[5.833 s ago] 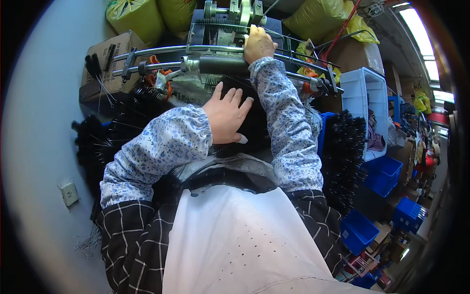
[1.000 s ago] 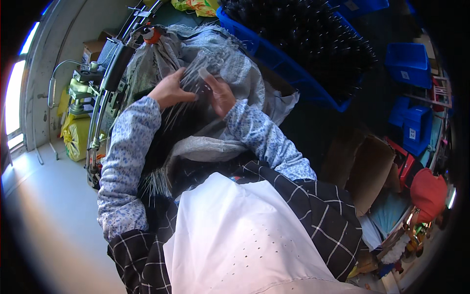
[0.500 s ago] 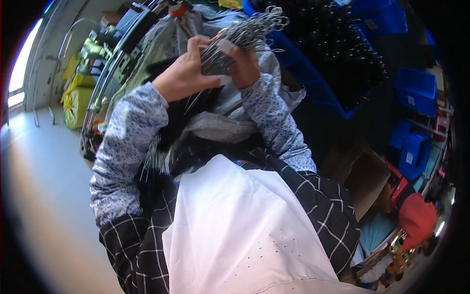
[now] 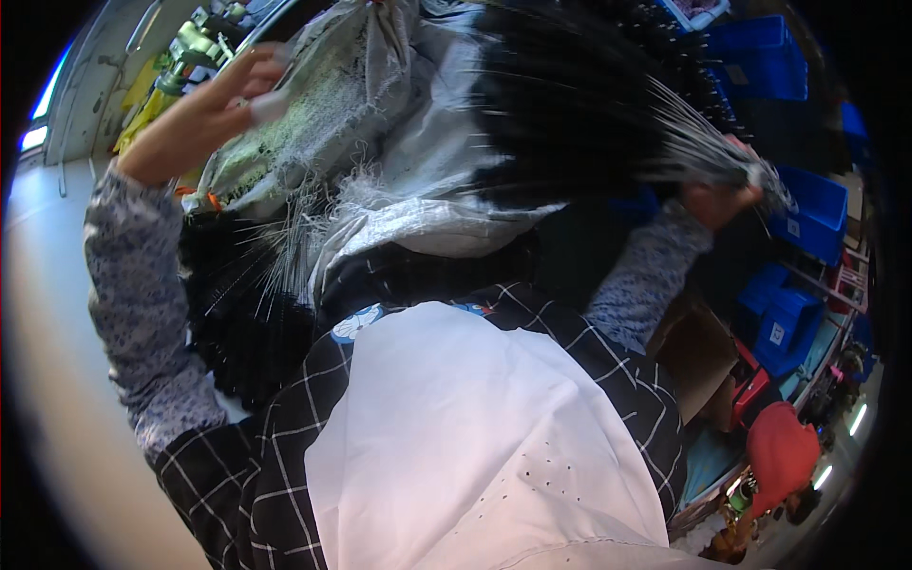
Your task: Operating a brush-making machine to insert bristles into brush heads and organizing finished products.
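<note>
Out to the right, my right hand (image 4: 722,199) is closed round the looped wire ends of a bundle of tube brushes (image 4: 579,104). Their black bristle ends fan leftward above my lap, blurred by motion. My left hand (image 4: 214,114) is raised at the upper left with its fingers apart and nothing in it. Below and right of it lies another bunch of black brushes (image 4: 247,323), bare wire ends sticking up beside a white woven sack (image 4: 418,223). The sack drapes across my lap, its edge frayed.
A large mass of black brushes lies at the top right, partly hidden by the bundle. Blue bins (image 4: 755,62) stand along the right, with an open cardboard box (image 4: 693,351) and red cloth (image 4: 784,451) lower down. Green machinery (image 4: 195,47) stands at the far left.
My hands have parted. The right one has swung right and slightly down with the brush bundle, so its black bristles now show. My left hand has let go and moved left.
</note>
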Tool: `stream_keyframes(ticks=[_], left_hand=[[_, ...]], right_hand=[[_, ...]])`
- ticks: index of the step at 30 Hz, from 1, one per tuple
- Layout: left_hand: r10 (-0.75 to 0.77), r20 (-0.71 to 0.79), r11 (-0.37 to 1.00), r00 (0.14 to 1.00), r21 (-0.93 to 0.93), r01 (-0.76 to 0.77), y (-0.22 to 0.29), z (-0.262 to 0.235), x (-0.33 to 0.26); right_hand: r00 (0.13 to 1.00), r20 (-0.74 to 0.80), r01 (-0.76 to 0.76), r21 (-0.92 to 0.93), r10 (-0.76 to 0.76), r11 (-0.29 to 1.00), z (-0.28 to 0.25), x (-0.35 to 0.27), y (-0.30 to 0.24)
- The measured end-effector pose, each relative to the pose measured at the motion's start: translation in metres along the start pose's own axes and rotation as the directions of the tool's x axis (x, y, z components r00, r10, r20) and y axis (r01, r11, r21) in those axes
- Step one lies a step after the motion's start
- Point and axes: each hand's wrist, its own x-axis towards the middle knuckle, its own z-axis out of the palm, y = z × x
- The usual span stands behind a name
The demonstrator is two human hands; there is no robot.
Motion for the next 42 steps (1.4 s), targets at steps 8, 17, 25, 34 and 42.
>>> stream_keyframes(ticks=[8, 17, 25, 34, 42], left_hand=[[-0.335, 0.395, 0.942, 0.856, 0.179, 0.286, 0.039, 0.019, 0.015], [0.270, 0.570, 0.642, 0.776, -0.707, 0.296, 0.106, 0.217, 0.282], [0.262, 0.597, 0.071, 0.758, -0.795, 0.602, 0.109, 0.347, 0.376], [0.768, 0.344, 0.452, 0.540, -0.889, -0.075, 0.062, 0.407, 0.428], [0.295, 0.617, 0.367, 0.730, -0.778, 0.510, 0.126, 0.422, 0.427]], right_hand=[[0.874, -0.366, -0.086, 0.529, 0.318, 0.845, -0.211, 0.006, -0.037], [0.763, -0.601, -0.125, 0.223, 0.238, 0.967, -0.361, -0.097, -0.023], [0.312, -0.829, -0.193, 0.424, 0.465, 0.885, -0.319, -0.182, 0.003], [0.442, -0.465, -0.440, 0.633, 0.767, 0.637, -0.261, -0.197, 0.071], [0.339, -0.206, -0.555, 0.744, 0.918, 0.372, -0.233, -0.156, 0.103]])
